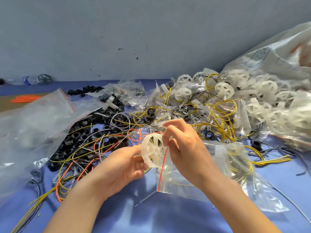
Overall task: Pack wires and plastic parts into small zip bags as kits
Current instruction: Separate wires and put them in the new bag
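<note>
Head view: left grip (124, 167) pinches the wheel (154, 149) by its rim; right grip (185, 145) pinches the bag (178, 184) mouth against it, above the cloth (168, 216). I judge the wheel light, rigid, thin-spoked: hold the rim. Bag limp, slippery: hold the zip edge.

Small assembly/packing workshop: bulk wires (220, 113), plastic wheels (262, 91), zip bags (42, 115) on cloth.

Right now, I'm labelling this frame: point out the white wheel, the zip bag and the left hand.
white wheel (155, 149), head view, hub
zip bag (174, 181), head view, clear lower panel
left hand (123, 164), head view, its middle
</note>
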Tool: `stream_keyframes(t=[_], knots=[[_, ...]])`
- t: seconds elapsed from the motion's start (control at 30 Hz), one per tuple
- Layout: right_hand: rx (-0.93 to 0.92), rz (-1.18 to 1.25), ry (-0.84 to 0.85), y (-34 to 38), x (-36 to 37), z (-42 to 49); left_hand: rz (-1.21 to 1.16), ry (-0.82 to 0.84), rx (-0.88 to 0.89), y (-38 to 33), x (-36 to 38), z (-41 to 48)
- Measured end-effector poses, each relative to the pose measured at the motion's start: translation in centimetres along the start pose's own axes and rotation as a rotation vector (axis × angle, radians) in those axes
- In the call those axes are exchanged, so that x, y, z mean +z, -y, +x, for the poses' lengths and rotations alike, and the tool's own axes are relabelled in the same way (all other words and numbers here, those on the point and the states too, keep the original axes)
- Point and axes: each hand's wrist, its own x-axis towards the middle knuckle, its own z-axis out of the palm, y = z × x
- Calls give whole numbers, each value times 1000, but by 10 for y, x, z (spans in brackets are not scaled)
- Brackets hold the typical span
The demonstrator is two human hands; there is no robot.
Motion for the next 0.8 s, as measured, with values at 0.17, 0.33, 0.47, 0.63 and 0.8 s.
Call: stream_keyframes(t=[0.17, 0.33, 0.47, 0.63, 0.8], knots=[[-1, 35, -23, 3, -3, -1, 10, 45, 66, 1, 14, 2], [61, 107, -78, 3, -11, -2, 74, 37, 89, -3, 20, 6], [78, 115, -85, 7, -17, -2, 159, 28, 140, -1, 29, 8], [97, 111, -89, 8, -25, 0, 204, -21, 193, -5, 31, 12], [86, 38, -64, 11, -27, 1, 264, -14, 240, -4, 32, 12]])
